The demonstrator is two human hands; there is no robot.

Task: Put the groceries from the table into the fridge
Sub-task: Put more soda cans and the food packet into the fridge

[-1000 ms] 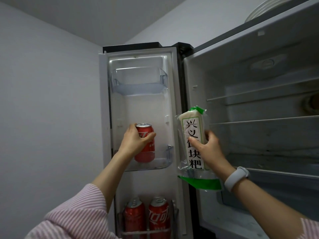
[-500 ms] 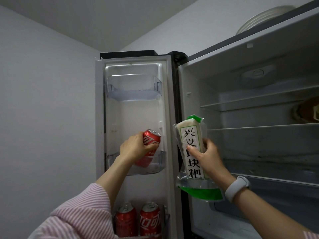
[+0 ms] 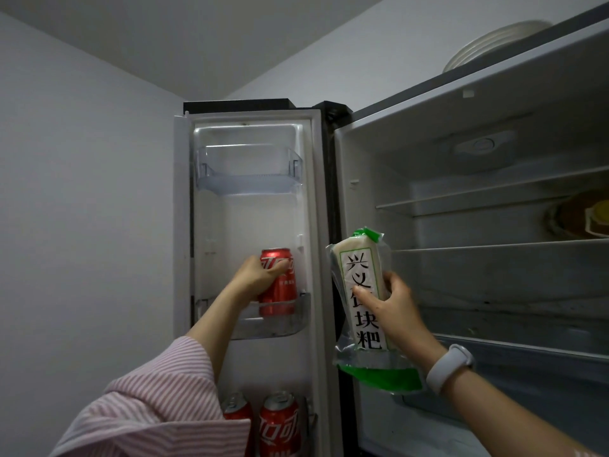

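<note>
An open fridge [image 3: 461,133] fills the right side of the view, its pale interior crossed by glass shelves [image 3: 487,249]. To the left of the fridge body, the open fridge door [image 3: 316,225] faces the viewer, with three clear bins on its inner side. The top door bin [image 3: 247,174] is see-through and shows nothing inside. On top of the fridge, at its right end, sits a stack of white plates [image 3: 487,41]. Inside the fridge, on a shelf at the far right, a brownish dish [image 3: 580,219] is partly cut off by the edge of the view.

The right hand [image 3: 392,308] holds a clear vacuum-sealed packet [image 3: 362,301] upright, just in front of the fridge's left wall; the thumb presses its printed label and the fingers wrap behind it. The packet holds a pale block and has green edges. A white wristband [image 3: 449,367] sits on that wrist.

The left hand [image 3: 260,275], from a pink striped sleeve [image 3: 158,400], grips a red soda can [image 3: 278,285] standing upright in the middle door bin [image 3: 276,324], towards the bin's right end. Two more red cans [image 3: 280,423] stand side by side in the bottom door bin.
</note>
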